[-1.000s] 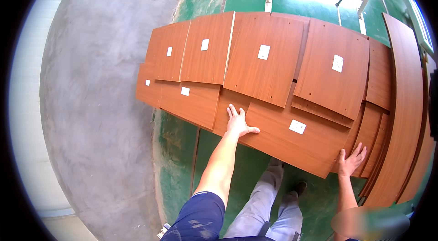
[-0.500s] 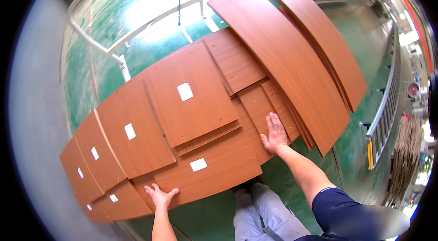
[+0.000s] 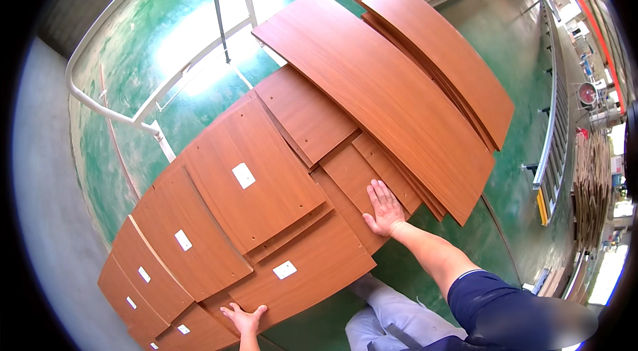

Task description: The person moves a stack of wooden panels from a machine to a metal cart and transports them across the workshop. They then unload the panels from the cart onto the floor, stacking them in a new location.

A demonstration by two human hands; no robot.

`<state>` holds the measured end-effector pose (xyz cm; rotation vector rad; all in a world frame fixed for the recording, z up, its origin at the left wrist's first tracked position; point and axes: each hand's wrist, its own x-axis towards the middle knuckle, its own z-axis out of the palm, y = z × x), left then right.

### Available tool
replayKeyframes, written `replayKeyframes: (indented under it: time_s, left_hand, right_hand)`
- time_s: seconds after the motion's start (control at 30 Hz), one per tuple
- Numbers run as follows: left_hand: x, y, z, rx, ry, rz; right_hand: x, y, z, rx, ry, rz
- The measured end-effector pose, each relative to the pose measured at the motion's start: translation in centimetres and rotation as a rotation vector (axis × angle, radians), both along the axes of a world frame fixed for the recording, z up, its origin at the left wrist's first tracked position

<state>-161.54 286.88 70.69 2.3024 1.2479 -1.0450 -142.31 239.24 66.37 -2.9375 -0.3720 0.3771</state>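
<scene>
Right hand (image 3: 384, 208) flat, palm down, fingers together and extended, pressed on a narrow brown panel (image 3: 372, 175) in the middle of the spread; grip wide, nothing clasped. Just beyond the fingertips, a shorter square-ish panel (image 3: 306, 112) overlapping the narrow one. To the right of this grip, touching the narrow panel's edge, a long panel (image 3: 385, 95) running diagonally away, with a second long panel (image 3: 442, 52) stacked behind it.

Left hand (image 3: 244, 319) low at the near edge, fingers spread over the rim of a wide lower panel (image 3: 312, 264) bearing a white sticker (image 3: 284, 270); grip wide, resting on the edge, thumb side hard to make out, no clasp visible. Directly above this grip, a large panel (image 3: 256, 178) with a white label (image 3: 243, 175), lying on top of the lower one. Further left of it, several smaller labelled panels (image 3: 179, 238) fanned out, overlapping.

Beneath everything, green floor (image 3: 193, 39); white pipe frame (image 3: 133, 118) and a red-topped rod (image 3: 219, 19) well beyond the panels.
</scene>
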Motion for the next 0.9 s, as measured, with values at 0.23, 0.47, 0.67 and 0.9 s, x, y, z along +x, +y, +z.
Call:
replayKeyframes:
  time_s: [0.23,0.47,0.67,0.9]
  left_hand:
    - [-0.2,0.0,-0.6,-0.001,-0.028,0.014]
    - [0.3,-0.8,-0.5,0.009,-0.037,0.01]
    - [-0.9,-1.0,-0.2,-0.001,-0.035,0.007]
    - [-2.2,-1.3,-1.1,0.078,-0.012,-0.145]
  right_hand:
    - [0.8,-0.3,-0.1,0.012,0.008,0.002]
    - [1.7,-0.4,0.2,-0.011,0.052,-0.01]
    - [1.9,-1.2,0.5,0.015,0.069,-0.018]
    - [2.4,-2.4,0.1,0.074,0.076,-0.012]
